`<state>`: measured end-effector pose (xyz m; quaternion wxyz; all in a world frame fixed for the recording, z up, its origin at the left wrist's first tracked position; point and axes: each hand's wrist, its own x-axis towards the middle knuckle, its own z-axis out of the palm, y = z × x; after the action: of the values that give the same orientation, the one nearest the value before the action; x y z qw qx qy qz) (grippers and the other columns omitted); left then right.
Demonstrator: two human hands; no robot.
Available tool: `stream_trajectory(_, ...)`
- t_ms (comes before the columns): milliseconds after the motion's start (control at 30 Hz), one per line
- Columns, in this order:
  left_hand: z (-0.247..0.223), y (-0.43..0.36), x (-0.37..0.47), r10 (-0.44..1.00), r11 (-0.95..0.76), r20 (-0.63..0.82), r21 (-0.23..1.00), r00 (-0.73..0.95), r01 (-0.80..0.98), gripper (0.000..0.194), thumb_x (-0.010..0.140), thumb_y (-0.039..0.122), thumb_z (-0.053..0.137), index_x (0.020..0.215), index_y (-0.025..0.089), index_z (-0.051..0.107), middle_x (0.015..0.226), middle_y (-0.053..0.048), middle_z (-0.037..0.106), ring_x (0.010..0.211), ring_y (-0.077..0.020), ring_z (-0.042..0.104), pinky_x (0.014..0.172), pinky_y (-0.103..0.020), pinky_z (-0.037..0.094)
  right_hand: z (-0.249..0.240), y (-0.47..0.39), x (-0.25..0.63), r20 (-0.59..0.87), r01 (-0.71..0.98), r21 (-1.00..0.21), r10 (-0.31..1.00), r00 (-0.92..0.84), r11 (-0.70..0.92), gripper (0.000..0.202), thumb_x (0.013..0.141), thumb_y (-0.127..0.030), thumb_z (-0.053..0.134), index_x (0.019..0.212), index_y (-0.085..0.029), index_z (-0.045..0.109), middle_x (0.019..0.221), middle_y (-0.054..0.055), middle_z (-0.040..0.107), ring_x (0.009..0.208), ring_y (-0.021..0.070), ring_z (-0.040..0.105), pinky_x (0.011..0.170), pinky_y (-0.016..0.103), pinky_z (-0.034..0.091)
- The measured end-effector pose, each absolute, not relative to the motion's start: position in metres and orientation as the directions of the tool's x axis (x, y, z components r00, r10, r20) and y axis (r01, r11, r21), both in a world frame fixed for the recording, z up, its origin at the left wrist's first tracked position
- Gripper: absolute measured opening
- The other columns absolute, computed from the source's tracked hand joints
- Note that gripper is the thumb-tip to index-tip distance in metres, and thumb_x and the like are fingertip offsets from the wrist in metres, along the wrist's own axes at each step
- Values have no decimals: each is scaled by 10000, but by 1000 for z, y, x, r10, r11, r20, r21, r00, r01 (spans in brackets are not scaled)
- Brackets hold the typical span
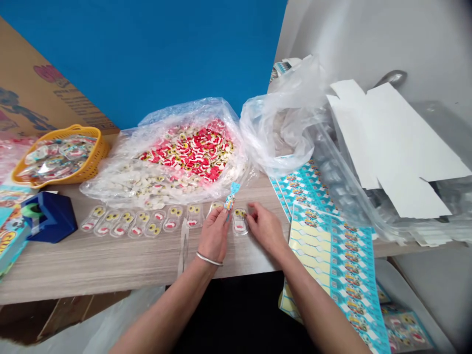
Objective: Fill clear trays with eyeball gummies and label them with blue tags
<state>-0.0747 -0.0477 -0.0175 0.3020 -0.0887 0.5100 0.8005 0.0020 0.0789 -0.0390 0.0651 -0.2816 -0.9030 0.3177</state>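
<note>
Between the thumb and fingers of my left hand is a small blue printed sticker label, held upright above the table. My right hand has its curled fingers at the right edge of a clear blister pack, which lies on the table with yellow eye-shaped and red-and-white lip-shaped candies in it. Another pack is partly hidden behind my left hand. To the left runs a row of several similar filled packs. Sheets of blue labels, some with bare yellow backing, lie beside my right forearm.
Behind the row sits an open plastic bag of loose candies. A yellow basket of packed pieces and a blue tape dispenser stand left. At right are a clear bag, plastic trays and white cardboard.
</note>
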Motion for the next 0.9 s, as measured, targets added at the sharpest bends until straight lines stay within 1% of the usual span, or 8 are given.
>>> stream_trajectory(133,-21,-44,-74,409,-295,-454,755,-792,-586,179,692,302,767,799,190,676,913,-10,694,989,-159,620,999,-336,424,-34,78,1,-62,469,-600,546,-835,649,300,870,-193,523,1143,-212,648,843,50,721,728,202,632,635,283,366)
stream_trajectory(300,-22,-43,-72,420,-298,-443,757,-792,-582,184,694,323,773,789,191,685,881,-7,701,945,-153,625,967,-330,426,-32,77,3,-99,487,-574,534,-839,659,261,882,-183,501,1098,-195,647,877,48,713,758,185,625,663,268,369)
stream_trajectory(433,-23,-46,-69,434,-295,-444,753,-784,-589,217,678,331,796,802,185,695,890,-13,709,934,-154,624,935,-316,432,-37,76,5,-48,436,-623,525,-850,649,210,850,-129,503,998,-156,649,916,75,678,795,178,603,721,262,394)
stream_trajectory(500,-24,-46,-69,445,-289,-440,754,-780,-590,211,684,325,794,807,182,699,898,-16,710,937,-155,625,930,-310,431,-40,77,5,-28,414,-648,523,-852,639,199,840,-104,492,953,-149,650,904,78,667,808,182,598,742,265,399)
stream_trajectory(667,-27,-43,-69,451,-286,-441,752,-776,-594,212,685,316,794,824,183,703,880,-11,712,928,-155,629,936,-314,434,-40,78,6,-41,422,-652,526,-850,630,176,823,-95,499,888,-159,649,833,55,659,770,180,581,705,266,383)
stream_trajectory(733,-27,-43,-69,445,-289,-445,750,-777,-595,223,675,319,801,817,181,699,882,-12,714,932,-154,630,947,-318,434,-37,77,7,-68,438,-661,532,-844,610,175,832,-118,510,928,-160,649,809,41,658,720,169,571,671,263,373)
stream_trajectory(800,-27,-45,-69,441,-291,-452,745,-776,-600,229,670,322,805,809,177,696,896,-17,716,945,-155,631,956,-321,435,-35,76,8,-91,446,-670,531,-843,593,206,843,-160,533,1020,-163,639,802,29,659,685,161,563,647,260,367)
stream_trajectory(900,-25,-48,-66,432,-290,-473,733,-768,-615,217,670,313,804,790,173,690,902,-21,714,950,-154,633,948,-313,445,-32,72,10,-100,446,-656,516,-850,609,285,842,-226,584,1121,-179,612,854,30,668,712,165,576,658,258,372)
